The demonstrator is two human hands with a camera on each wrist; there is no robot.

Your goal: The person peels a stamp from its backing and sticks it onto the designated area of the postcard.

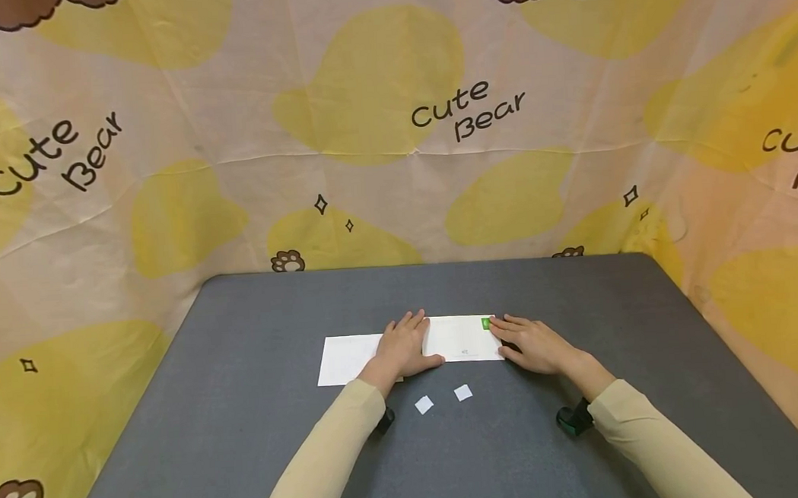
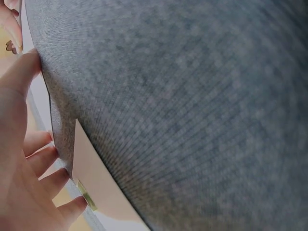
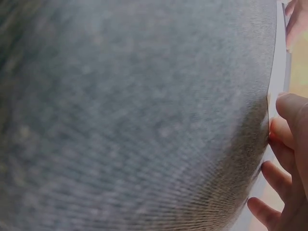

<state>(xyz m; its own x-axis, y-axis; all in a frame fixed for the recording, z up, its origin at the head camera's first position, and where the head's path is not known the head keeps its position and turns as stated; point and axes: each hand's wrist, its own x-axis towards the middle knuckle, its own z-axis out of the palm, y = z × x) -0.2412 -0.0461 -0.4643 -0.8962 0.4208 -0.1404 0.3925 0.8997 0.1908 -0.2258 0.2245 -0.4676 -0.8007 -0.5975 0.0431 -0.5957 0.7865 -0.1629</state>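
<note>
A white envelope lies flat between the two hands, with a small green stamp in its upper right corner. My left hand rests palm down at its left edge, fingers extended forward and thumb pointing right along the lower edge. At the right edge, my right hand lies with straight fingers, its fingertips touching the corner by the stamp. A second white envelope lies to the left, its right part hidden under my left hand. The left wrist view shows a green patch on it.
Two small white squares lie on the grey table in front of the envelopes, nearer the body. A patterned cloth hangs behind the table's far edge. Dark wrist cameras sit below both wrists.
</note>
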